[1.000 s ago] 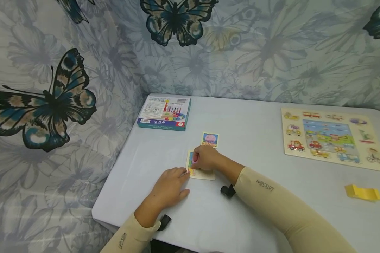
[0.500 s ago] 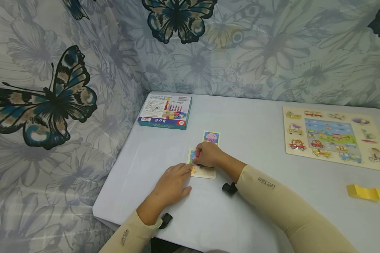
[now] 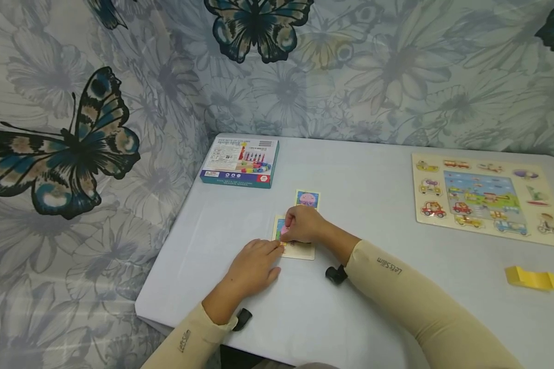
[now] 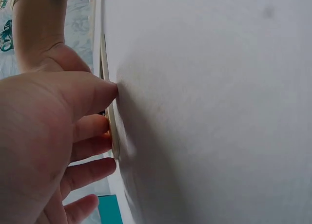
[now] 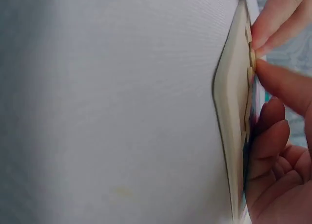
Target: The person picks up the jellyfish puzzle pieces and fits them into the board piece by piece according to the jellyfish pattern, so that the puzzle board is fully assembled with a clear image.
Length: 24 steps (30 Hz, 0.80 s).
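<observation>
A small wooden puzzle board [image 3: 301, 252] with a bright picture lies on the table between both hands. My left hand [image 3: 254, 269] rests its fairly straight fingertips on the board's left edge, thumb on the table. In the left wrist view, its fingers reach the thin board edge [image 4: 115, 141]. My right hand [image 3: 303, 224] is over the board with curled fingers, pinching a small puzzle piece [image 5: 252, 58] at its surface. Knuckles cover much of the picture in the head view. Just beyond the right hand lies a second picture piece [image 3: 308, 199] with a pink figure, partly covered.
A flat boxed set [image 3: 240, 163] lies at the table's far left corner. A larger vehicle puzzle board [image 3: 489, 200] lies at the right, with a yellow curved block [image 3: 532, 279] nearer me. Butterfly-patterned cloth [image 3: 286, 92] hangs behind the white table [image 3: 360, 312].
My right hand has shifted slightly away from me over the board. The left fingertips have moved a little to the right, closer to the right fingers.
</observation>
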{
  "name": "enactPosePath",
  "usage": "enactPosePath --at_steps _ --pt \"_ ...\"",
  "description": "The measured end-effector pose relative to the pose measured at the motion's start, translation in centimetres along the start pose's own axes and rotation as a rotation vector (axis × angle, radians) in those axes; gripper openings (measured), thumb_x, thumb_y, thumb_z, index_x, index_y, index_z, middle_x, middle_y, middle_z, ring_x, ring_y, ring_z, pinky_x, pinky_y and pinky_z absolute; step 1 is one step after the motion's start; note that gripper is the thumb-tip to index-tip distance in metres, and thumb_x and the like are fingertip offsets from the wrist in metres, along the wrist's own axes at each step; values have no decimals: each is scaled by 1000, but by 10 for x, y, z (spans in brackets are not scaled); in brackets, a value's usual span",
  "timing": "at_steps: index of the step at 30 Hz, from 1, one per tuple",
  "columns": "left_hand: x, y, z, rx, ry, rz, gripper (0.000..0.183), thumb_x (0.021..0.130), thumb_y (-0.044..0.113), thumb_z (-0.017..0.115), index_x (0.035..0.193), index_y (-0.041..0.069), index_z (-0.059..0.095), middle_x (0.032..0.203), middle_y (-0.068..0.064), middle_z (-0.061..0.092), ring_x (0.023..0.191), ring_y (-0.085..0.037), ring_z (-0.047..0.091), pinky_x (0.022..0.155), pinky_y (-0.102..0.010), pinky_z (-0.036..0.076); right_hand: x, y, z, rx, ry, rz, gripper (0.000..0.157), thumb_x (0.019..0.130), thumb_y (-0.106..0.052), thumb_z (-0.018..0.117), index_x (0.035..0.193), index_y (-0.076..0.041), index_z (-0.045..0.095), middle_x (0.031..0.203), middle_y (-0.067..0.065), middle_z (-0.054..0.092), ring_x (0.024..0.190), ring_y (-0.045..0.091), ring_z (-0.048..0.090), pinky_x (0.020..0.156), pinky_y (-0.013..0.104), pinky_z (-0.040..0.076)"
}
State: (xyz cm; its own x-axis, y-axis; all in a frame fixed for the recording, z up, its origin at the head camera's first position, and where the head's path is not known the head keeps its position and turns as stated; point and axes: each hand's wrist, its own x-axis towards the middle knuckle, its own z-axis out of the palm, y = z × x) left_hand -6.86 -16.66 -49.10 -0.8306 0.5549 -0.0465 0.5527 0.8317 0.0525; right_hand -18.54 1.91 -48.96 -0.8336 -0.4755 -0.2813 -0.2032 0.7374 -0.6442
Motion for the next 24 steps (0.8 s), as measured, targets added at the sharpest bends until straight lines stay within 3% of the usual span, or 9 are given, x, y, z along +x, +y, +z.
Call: enactPosePath --at_steps 7,11,15,19,21,24 --pt "4 2 -3 23 10 9 49 95 39 69 138 16 64 141 2 61 130 -20 56 115 -43 41 -3 3 -2 -45 11 -2 33 78 -34 89 80 -15 62 75 1 60 70 16 55 59 27 44" --pt "8 4 -7 -14 -36 4 51 95 41 69 138 14 63 142 -1 60 133 -21 54 115 -43 40 -17 10 -9 -16 7 -49 24 85 -32 85 90 -17 67 77 -2 60 71 13 55 61 25 46" --pt "11 6 -9 -64 -91 -13 53 96 42 67 140 13 62 144 -3 58 137 -22 50 118 -43 38 -50 22 -32 -92 10 -109 20 89 -23 80 105 -14 73 84 -2 64 76 14 57 69 30 50" --pt "13 6 -12 -114 -110 -42 52 96 40 69 139 12 63 145 -3 56 138 -22 47 120 -42 36 -91 42 -54 -259 -33 -48 37 85 -26 84 117 -14 71 102 0 66 91 18 59 86 39 54" --pt "13 6 -11 -126 -112 -52 51 95 40 70 137 11 64 143 -4 55 137 -22 47 120 -42 36 -110 54 -56 -319 -40 -29 44 81 -30 87 118 -14 70 108 3 64 97 20 59 91 43 53" --pt "11 6 -10 -136 -118 -56 52 94 40 71 137 10 63 141 -4 56 136 -22 48 119 -41 37 -132 74 -49 -349 27 -56 47 75 -34 91 113 -15 71 107 4 60 98 23 56 90 43 52"
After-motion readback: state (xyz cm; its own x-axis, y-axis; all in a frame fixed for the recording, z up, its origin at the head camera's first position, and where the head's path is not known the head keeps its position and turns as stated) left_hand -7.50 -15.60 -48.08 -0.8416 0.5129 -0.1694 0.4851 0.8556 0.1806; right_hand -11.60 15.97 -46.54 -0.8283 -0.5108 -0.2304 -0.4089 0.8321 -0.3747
